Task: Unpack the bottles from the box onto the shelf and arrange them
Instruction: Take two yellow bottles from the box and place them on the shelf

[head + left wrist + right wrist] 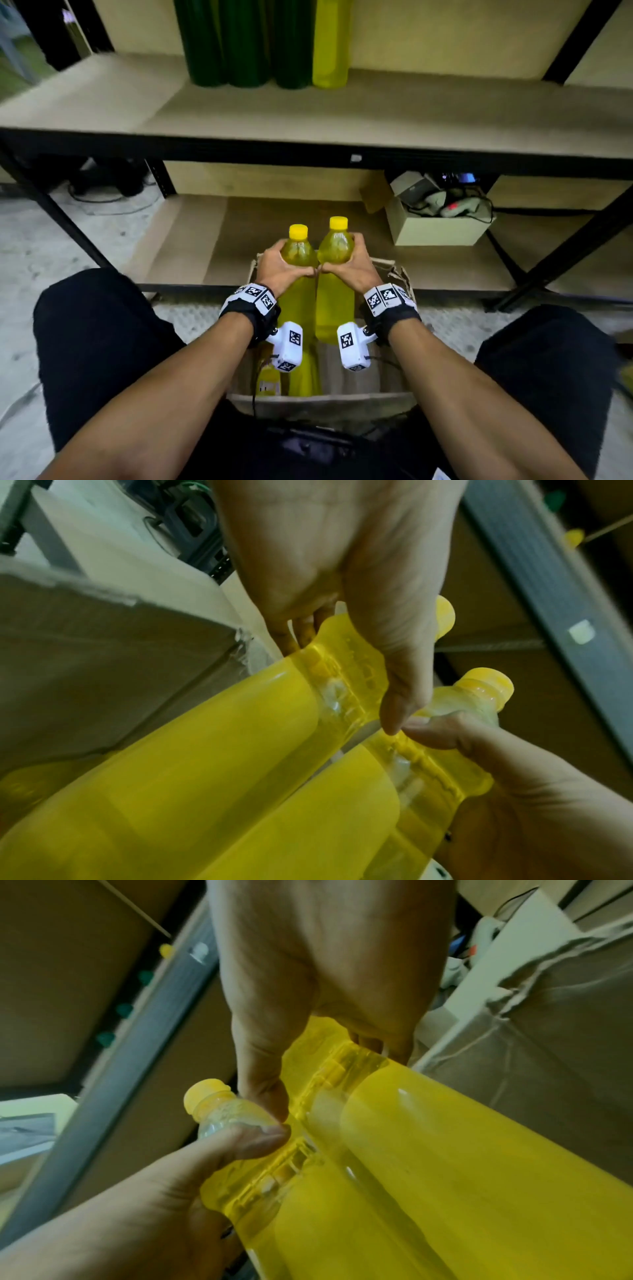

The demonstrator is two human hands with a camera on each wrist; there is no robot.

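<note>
Two yellow bottles with yellow caps are held upright side by side above the open cardboard box (322, 402). My left hand (279, 265) grips the left bottle (298, 251) round its shoulder. My right hand (354, 265) grips the right bottle (336, 246) the same way, and the two thumbs touch between them. In the left wrist view my left hand (325, 569) wraps its bottle (212, 750). My right hand (325, 969) wraps its bottle (472, 1137) in the right wrist view. Further yellow bottles (305, 371) stand inside the box. The upper shelf board (308, 113) carries three green bottles (239, 44) and one yellow bottle (331, 44) in a row.
The box stands on the floor between my knees, against the lower shelf (239, 240). A small white box of cables (435, 224) sits at the right on that lower shelf. The shelf's black front rail (239, 149) runs across above the held bottles.
</note>
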